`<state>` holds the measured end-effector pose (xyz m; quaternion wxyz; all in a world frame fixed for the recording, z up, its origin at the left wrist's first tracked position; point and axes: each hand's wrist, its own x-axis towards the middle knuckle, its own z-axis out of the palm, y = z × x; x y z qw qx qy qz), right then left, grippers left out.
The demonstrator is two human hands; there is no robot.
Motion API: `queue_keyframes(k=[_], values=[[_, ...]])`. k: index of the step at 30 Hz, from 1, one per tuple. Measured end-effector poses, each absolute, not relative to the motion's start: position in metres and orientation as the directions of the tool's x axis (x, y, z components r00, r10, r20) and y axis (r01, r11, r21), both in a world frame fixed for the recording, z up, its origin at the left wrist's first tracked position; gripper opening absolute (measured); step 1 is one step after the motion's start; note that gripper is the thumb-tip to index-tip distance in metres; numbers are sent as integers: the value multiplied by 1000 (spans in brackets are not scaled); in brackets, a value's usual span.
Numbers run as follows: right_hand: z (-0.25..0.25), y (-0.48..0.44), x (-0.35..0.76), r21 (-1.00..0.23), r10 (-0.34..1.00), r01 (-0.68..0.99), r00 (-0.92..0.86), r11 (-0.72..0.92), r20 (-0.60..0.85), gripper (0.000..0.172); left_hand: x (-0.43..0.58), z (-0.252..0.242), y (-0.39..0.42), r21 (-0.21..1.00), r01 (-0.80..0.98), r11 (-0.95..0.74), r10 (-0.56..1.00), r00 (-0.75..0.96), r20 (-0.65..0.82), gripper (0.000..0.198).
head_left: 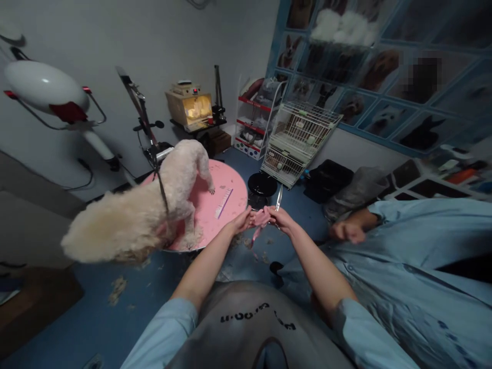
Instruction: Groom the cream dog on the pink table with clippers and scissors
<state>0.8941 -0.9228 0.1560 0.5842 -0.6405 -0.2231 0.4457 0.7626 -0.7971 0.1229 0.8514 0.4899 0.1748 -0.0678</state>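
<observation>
My left hand [243, 220] is closed on one side of a soft pink ribbon-like piece [262, 217], whose loose end dangles below. My right hand [282, 219] grips a pair of scissors [279, 198], blades pointing up and away, and its fingertips also touch the pink piece. Left of my hands, a cream-coloured dog [179, 177] with a short-clipped body and fluffy head stands on a round pink grooming table [230, 177]. A dark strap [163, 192] runs around its body. On the tabletop lies a comb [224, 203] with a purple edge, among hair clippings.
Beside me on the right stands a co-worker in a blue smock [415, 246], one hand [349, 231] near their front. Behind are a black stool [262, 184], stacked wire cages [298, 138] and a shelf rack [253, 120]. A white dryer [46, 87] hangs at left. Hair litters the blue floor.
</observation>
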Motion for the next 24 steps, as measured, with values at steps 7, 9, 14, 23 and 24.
queue_keyframes(k=[7,9,14,23,24], values=[[150,-924,895,-891,697,-380,568,-249,-437,41,738,109,-834,879,203,432,287,893,-348,45],[145,-938,882,-890,720,-378,540,-255,-436,39,739,115,-830,885,207,418,310,883,-353,37],[134,-962,857,-922,746,-311,552,-232,-374,38,731,127,-813,892,188,411,316,889,-333,16],[136,-948,855,-891,753,288,653,-350,-84,19,711,128,-803,891,335,307,168,902,-397,27],[136,-947,854,-883,748,298,658,-363,-85,18,709,131,-803,897,342,279,166,903,-396,27]])
